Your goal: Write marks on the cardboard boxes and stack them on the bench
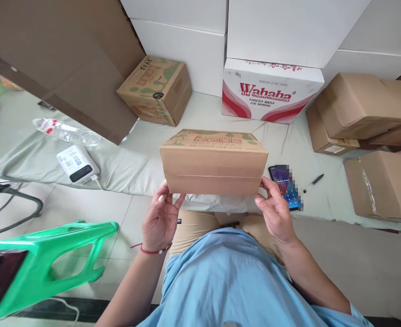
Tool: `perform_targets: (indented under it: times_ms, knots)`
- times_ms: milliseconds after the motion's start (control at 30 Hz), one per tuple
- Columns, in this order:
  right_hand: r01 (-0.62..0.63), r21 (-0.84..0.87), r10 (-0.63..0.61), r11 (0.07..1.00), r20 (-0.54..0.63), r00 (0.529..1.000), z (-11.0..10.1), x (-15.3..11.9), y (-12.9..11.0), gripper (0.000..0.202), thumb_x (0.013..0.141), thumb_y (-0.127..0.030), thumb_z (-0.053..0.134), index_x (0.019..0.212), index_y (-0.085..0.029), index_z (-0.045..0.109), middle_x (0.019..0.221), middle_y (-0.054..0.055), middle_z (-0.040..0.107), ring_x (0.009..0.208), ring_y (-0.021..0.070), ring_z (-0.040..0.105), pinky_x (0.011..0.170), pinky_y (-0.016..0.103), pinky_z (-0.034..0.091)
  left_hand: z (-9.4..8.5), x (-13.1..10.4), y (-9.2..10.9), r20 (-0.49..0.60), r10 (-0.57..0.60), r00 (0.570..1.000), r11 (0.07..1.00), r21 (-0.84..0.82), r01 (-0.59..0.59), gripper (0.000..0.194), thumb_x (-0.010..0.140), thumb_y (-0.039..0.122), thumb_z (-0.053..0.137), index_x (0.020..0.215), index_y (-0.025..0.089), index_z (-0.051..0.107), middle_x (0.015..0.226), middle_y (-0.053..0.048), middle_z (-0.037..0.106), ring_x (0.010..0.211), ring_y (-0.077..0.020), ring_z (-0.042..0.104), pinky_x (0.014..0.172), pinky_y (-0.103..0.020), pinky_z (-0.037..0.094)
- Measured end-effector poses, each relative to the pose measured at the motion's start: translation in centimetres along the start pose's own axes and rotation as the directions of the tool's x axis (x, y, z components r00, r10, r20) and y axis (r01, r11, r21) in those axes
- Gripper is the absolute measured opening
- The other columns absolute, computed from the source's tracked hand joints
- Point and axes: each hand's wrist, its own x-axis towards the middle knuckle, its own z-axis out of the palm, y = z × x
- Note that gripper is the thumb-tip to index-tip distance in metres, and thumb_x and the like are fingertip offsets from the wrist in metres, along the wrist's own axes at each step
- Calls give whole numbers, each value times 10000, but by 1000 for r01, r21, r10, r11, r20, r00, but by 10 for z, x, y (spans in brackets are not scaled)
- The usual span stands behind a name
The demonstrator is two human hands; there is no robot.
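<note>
Head view shows two bare hands at one carton (pixel 214 170), which sits between them in front of the person, over the near edge of the pale sheet (pixel 205 113). The left hand (pixel 160 218) is half open, its fingertips holding the carton's lower left corner, thumb spread apart from the fingers. The right hand (pixel 274 211) is likewise half open, its fingers bent at the lower right corner. Whether the carton bears on the sheet, I cannot tell.

Counted around it: one phone (pixel 282 184) just beside the right hand, and one pen (pixel 318 179) further right; one bottle (pixel 66 131) and one power bank (pixel 74 159) to the left; one printed box (pixel 156 91) and one Wahaha box (pixel 265 95) behind; at least three plain boxes (pixel 364 106) at right; one green stool (pixel 38 254) at lower left.
</note>
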Motion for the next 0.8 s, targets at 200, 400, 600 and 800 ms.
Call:
perform_targets:
  times_ms: [200, 400, 600, 800]
  knots:
    - [14, -47, -15, 999, -21, 1000, -1, 17, -7, 713, 942, -401, 790, 1606, -375, 530, 1670, 63, 536, 1589, 301, 460, 1288, 580, 445, 9, 8, -3, 43, 14, 999, 998, 55, -17, 329, 874, 431, 785, 1144, 250, 832, 1358, -91, 764, 1391, -300, 640, 1123, -412, 575]
    - [118, -70, -127, 991, -140, 982, -11, 28, -28, 619, 936, -374, 797, 1529, -362, 621, 1599, 51, 608, 1506, 288, 545, 1268, 567, 470, 20, -12, 14, 183, 125, 975, 974, 163, -156, 365, 947, 482, 751, 1156, 206, 863, 1339, -121, 791, 1380, -325, 676, 1222, -435, 503]
    - [20, -1, -20, 1000, -227, 974, -15, 31, -17, 486, 890, -374, 807, 1365, -326, 718, 1490, 61, 678, 1430, 281, 583, 1224, 578, 498, 8, -6, -3, 190, 114, 975, 963, 222, -156, 355, 974, 493, 742, 1248, 284, 827, 1398, -76, 768, 1416, -308, 652, 1271, -481, 451]
    - [-202, -79, 172, 976, -290, 942, -14, 30, 14, 567, 768, -349, 823, 1323, -282, 732, 1432, 82, 717, 1430, 303, 592, 1243, 589, 439, -12, 2, -49, 199, -66, 978, 938, 348, -8, 583, 910, 486, 814, 1460, 323, 710, 1618, -52, 610, 1581, -339, 484, 1347, -529, 338]
